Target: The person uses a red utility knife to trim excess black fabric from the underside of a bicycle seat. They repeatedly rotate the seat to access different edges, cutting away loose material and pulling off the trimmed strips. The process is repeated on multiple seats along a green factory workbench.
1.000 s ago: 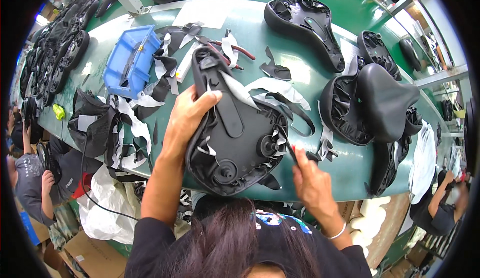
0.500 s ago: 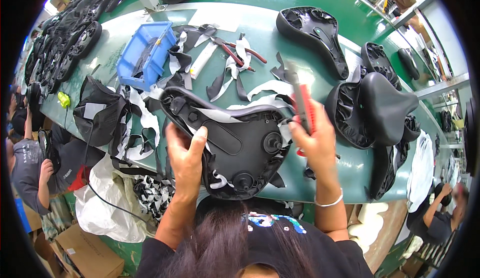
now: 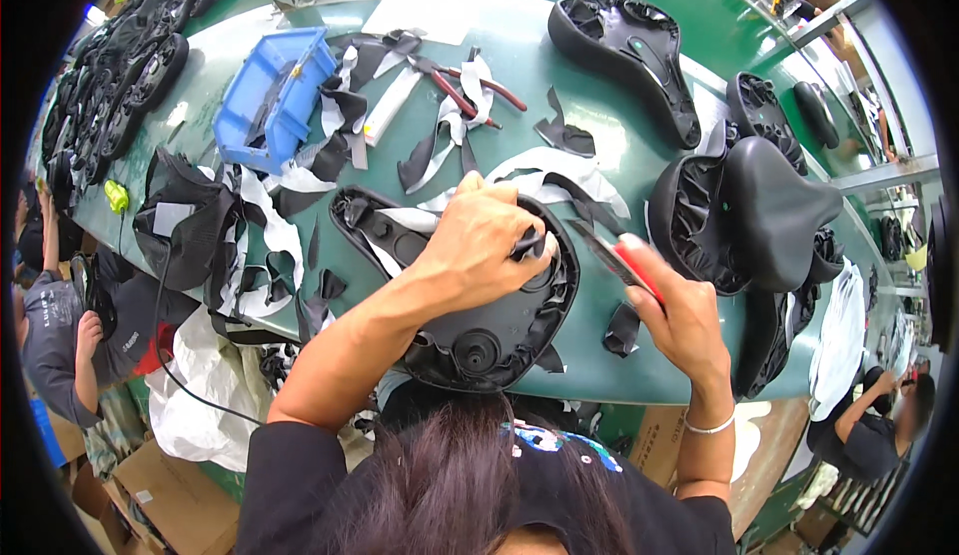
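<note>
An upside-down bicycle saddle (image 3: 478,350) lies at the table's near edge, its dark base and gathered black cover edge facing up. Over its middle is my left hand (image 3: 484,235), closed with a bit of black cover material (image 3: 527,243) between its fingers; the hand hides part of the base. To the right of the saddle, my right hand (image 3: 684,317) grips a red-handled cutting tool (image 3: 621,261) with a slim metal blade. The blade points up and left, near the saddle's right rim.
Black and white offcuts (image 3: 270,235) litter the green table (image 3: 639,355). A blue bin (image 3: 270,105) and red-handled pliers (image 3: 465,90) lie beyond the saddle. More saddles (image 3: 774,215) stand at the right, one (image 3: 629,65) at the back. Another person (image 3: 75,325) works at the left.
My left hand has left the saddle's left rim and moved over its middle, closing on cover material. My right hand has moved right and down with the tool. The saddle has barely shifted.
</note>
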Demonstrator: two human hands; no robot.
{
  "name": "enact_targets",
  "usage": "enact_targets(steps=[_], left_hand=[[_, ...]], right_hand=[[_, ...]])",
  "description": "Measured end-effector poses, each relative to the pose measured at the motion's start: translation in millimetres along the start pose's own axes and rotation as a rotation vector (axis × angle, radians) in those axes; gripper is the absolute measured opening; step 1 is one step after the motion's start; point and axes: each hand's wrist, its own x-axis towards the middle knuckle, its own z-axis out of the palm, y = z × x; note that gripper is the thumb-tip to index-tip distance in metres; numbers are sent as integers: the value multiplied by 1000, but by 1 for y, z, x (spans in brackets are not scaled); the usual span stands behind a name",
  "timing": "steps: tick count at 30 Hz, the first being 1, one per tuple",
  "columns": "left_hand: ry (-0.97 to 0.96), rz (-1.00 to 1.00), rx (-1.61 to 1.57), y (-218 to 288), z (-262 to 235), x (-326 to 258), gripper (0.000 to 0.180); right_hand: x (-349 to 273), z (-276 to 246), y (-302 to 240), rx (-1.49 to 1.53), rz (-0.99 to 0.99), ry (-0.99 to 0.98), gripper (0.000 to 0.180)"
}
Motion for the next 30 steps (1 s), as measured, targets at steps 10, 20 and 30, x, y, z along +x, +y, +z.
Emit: enact_targets(steps=[10, 20, 30], left_hand=[[440, -515, -1336, -10, -14, 1, 18], [672, -247, -1816, 1, -17, 3, 44], [459, -2, 115, -30, -5, 33, 9]], right_hand=[[-52, 31, -61, -147, 304, -80, 63], [-26, 39, -82, -250, 401, -35, 54], [-1, 33, -76, -408, 358, -110, 55]])
